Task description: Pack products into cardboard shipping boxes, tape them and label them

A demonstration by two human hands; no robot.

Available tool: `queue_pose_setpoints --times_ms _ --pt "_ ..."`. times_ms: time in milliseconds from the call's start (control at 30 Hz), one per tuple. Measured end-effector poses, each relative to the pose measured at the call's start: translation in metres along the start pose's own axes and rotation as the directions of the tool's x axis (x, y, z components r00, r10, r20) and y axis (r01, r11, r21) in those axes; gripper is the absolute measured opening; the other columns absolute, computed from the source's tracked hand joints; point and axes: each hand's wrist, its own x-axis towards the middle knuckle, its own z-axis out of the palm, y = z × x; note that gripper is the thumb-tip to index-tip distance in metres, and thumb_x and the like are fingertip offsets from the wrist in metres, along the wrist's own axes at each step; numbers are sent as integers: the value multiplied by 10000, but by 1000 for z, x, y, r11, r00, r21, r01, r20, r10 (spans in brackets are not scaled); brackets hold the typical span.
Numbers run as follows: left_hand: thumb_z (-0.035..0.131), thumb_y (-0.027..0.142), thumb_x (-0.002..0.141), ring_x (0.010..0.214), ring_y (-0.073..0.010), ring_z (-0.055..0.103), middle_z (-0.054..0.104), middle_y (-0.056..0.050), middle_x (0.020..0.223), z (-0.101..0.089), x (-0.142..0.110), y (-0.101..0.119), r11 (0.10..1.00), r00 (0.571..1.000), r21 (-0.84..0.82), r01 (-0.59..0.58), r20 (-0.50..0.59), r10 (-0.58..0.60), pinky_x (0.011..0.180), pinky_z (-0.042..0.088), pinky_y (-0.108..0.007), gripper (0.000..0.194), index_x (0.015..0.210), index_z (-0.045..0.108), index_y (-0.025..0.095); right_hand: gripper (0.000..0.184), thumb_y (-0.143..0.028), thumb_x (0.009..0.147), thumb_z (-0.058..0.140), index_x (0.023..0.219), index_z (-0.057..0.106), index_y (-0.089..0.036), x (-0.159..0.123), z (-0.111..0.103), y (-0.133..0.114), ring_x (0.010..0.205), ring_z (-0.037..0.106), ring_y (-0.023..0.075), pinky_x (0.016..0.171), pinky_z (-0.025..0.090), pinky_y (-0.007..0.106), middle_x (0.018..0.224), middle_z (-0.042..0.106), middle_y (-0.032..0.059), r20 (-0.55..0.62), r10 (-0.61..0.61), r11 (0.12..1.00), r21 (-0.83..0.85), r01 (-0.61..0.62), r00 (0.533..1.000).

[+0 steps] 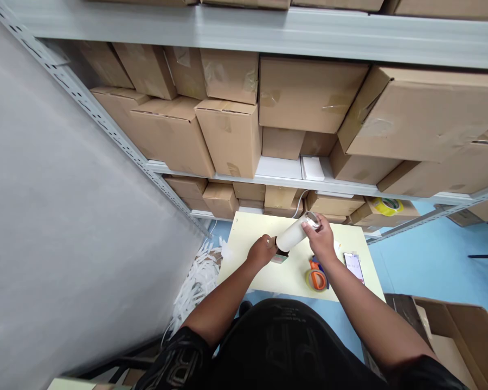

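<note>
Over the pale yellow table, my right hand (pixel 321 238) is closed around the upper end of a white cylinder (pixel 293 234). The cylinder is tilted, and a round rim shows at its top. Its lower end meets the mouth of a small box (pixel 280 259); how far it reaches inside is hidden. My left hand (pixel 262 251) grips the box by its left side, near a raised brown flap. Close to my right forearm, a tape dispenser (pixel 318 279) with orange parts and a roll of tape lies on the table.
A phone (pixel 353 266) lies at the right of the table (pixel 248 276). Cardboard boxes (pixel 228 135) fill the shelves ahead. Yellow tape (pixel 387 206) rests on a box at right. White strips (pixel 195 287) heap by the left wall. An open carton (pixel 451 330) stands lower right.
</note>
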Motion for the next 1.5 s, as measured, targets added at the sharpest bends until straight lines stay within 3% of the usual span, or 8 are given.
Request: queue_pose_setpoints --times_ms 233,433,767,867,1033,1267,1400,1500 --pt "869 344 664 694 -190 607 642 22 743 1 9 -20 998 999 48 49 9 -50 723 460 -294 309 885 677 245 680 -525 719 847 1262 567 -225 -16 7 39 1057 665 271 996 511 449 1212 698 106 141 42 998 -61 -34 989" --pt "868 397 690 666 -148 607 639 21 801 4 7 -32 986 991 -118 114 89 -104 641 507 -270 377 945 655 219 698 -524 754 809 1321 533 -225 -19 1 59 1017 667 279 966 517 460 1199 700 109 190 33 971 -241 14 981" --pt "845 303 743 705 -129 615 583 36 807 18 2 -41 941 977 -288 178 165 -135 657 555 -265 400 1041 597 204 473 -470 834 745 1198 617 -196 -41 22 107 1061 608 335 948 484 460 1071 699 136 398 -55 637 -692 339 916" --pt "858 267 716 702 -122 601 560 37 823 20 -1 -44 906 974 -367 213 150 -169 684 566 -285 457 1079 589 200 475 -478 838 752 1197 613 -201 -45 23 119 1099 585 346 944 473 479 1172 663 154 407 -10 567 -750 340 914" --pt "840 253 693 728 -135 597 562 27 823 19 -6 -43 880 970 -415 231 164 -178 703 554 -296 464 1082 595 194 736 -510 773 799 1388 519 -218 -41 12 130 1252 561 340 1037 473 497 1384 577 156 517 91 730 -616 296 851" --pt "712 256 795 842 -159 619 622 -3 901 16 -19 -35 990 991 -104 -99 81 108 802 532 -293 322 1104 640 202 431 -386 911 566 1320 530 -255 -55 -23 134 1120 655 256 914 574 436 1279 605 100 244 105 898 -439 13 964" --pt "675 261 850 1004 -214 646 629 -83 1166 13 -25 -36 937 930 114 -331 210 303 879 575 -359 354 1201 669 214 436 -307 891 603 1325 584 -265 -70 -28 134 1269 599 272 1034 541 458 1378 572 104 490 -37 870 -413 270 871" --pt "686 237 840 1153 -257 625 582 -116 1284 9 -26 -45 870 887 222 -440 259 383 987 573 -425 522 1354 597 227 511 -314 882 649 1385 586 -251 -74 -22 138 1364 537 304 1128 485 501 1459 517 131 546 -115 800 -445 403 830"
